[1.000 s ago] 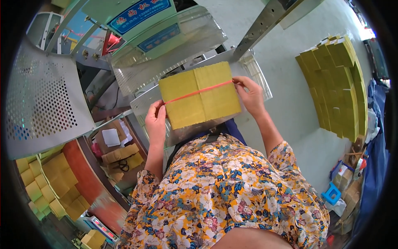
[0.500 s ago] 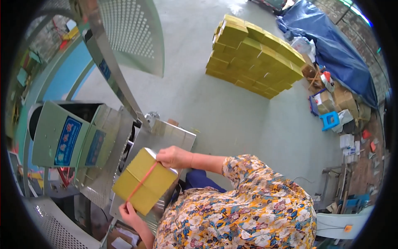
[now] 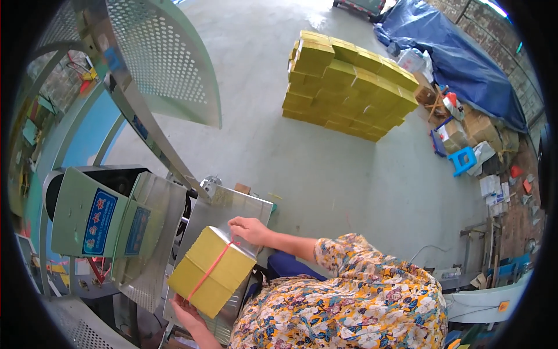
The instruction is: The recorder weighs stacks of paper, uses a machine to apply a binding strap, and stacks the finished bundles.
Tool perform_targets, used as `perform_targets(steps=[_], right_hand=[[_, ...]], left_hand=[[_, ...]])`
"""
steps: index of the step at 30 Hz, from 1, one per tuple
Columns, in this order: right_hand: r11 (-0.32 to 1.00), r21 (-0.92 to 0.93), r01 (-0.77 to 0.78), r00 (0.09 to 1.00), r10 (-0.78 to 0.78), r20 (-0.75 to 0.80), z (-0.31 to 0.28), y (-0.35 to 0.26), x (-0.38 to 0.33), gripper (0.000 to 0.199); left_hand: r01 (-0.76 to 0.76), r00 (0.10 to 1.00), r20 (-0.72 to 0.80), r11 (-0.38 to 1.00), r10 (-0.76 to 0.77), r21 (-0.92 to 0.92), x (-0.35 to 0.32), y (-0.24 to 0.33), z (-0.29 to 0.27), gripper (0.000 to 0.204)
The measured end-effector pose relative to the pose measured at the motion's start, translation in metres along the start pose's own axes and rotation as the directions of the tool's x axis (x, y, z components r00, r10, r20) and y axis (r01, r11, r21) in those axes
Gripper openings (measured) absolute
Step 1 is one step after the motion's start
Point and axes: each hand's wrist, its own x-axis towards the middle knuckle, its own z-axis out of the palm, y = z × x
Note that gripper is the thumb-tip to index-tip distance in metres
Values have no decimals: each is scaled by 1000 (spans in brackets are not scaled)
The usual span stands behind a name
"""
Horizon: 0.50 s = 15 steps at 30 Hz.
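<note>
Compared with the view a second ago, the camera has swung to the person's right: the strapping machine (image 3: 110, 218) now sits at the left of the picture and the large stack of yellow bundles (image 3: 349, 84) on the floor comes into fuller view. The yellow paper bundle (image 3: 212, 270), bound by one red strap (image 3: 210, 269), remains on the metal surface (image 3: 232, 209), rotated diagonally. The right hand (image 3: 249, 230) grips its far corner; the left hand (image 3: 187, 314) grips its near edge. The bundle appears strapped and held for turning or removal.
</note>
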Motion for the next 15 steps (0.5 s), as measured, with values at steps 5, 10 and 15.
perform_targets(steps=[5,10,15], right_hand=[[995,96,34,995,-25,-96,51,9,-18,37],[993,113,20,984,1,-177,21,31,-51,37],[918,358,-171,959,238,-152,-77,46,-103,35]], left_hand=[[110,990,90,993,-106,-37,5,-30,18,50],[194,969,181,970,-167,-147,-32,-38,55,50],[239,941,245,971,-235,14,-91,-48,154,48]])
